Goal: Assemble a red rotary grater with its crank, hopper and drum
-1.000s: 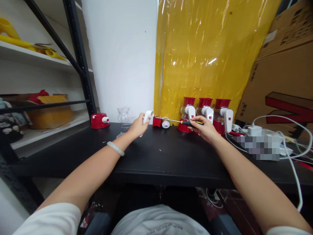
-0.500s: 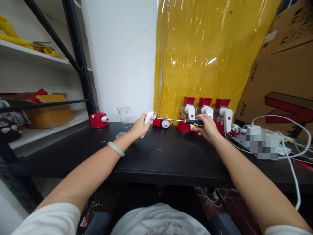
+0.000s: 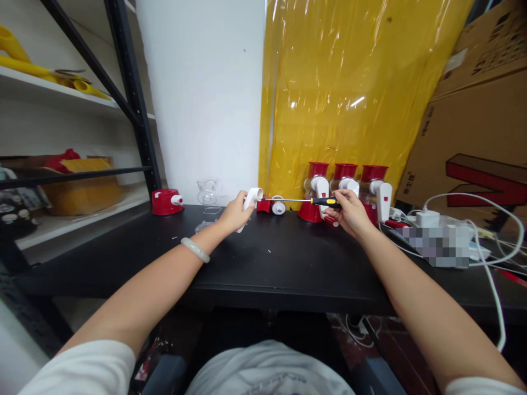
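Observation:
My left hand is closed around a white crank handle, its round socket end facing right. In my right hand is a screwdriver with a black and yellow grip, pinched at the grip's end. Its long shaft lies nearly level and its tip meets the socket end of the handle; the exact contact is too small to see. Behind the shaft on the table are a red cylindrical part and a white round part. Clear plastic parts stand behind my left hand.
Three red rotary graters with white cranks stand at the back right, close behind my right hand. A red base sits at the back left of the black table. White cables, a cardboard box and a shelf flank the table.
The screwdriver's grip has turned about its axis, showing a yellow patch now. My right-hand fingers have shifted on its end. My left hand and the crank handle stay nearly still.

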Demonstrator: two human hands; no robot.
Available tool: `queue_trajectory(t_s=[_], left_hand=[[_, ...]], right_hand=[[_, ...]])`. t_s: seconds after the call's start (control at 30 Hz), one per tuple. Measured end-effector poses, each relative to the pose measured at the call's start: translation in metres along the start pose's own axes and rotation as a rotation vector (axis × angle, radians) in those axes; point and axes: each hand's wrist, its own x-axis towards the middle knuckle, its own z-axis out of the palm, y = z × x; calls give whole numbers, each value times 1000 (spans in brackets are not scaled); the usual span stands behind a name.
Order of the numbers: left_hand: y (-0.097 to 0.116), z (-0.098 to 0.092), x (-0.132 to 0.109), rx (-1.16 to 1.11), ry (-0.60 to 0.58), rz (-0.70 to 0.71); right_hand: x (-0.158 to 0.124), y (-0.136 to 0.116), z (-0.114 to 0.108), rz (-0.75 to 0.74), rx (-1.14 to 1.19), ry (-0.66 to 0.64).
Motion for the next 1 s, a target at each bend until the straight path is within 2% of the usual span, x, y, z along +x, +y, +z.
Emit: queue_trajectory(t_s=[0.2, 0.4, 0.6, 0.8, 1.0], left_hand=[[-3, 0, 1, -6, -5, -25], [-11, 1, 4, -19, 14, -39], [-11, 1, 4, -38, 6, -47], [-9, 0, 5, -33, 17, -74], [-9, 1, 6, -42, 24, -71]], right_hand=[[1, 1, -1, 52, -49, -30], [-1, 0, -3, 90, -90, -136], [-2, 0, -2, 76, -147, -93], [-2, 1, -2, 13, -134, -132], [-2, 3, -3, 24, -127, -132]])
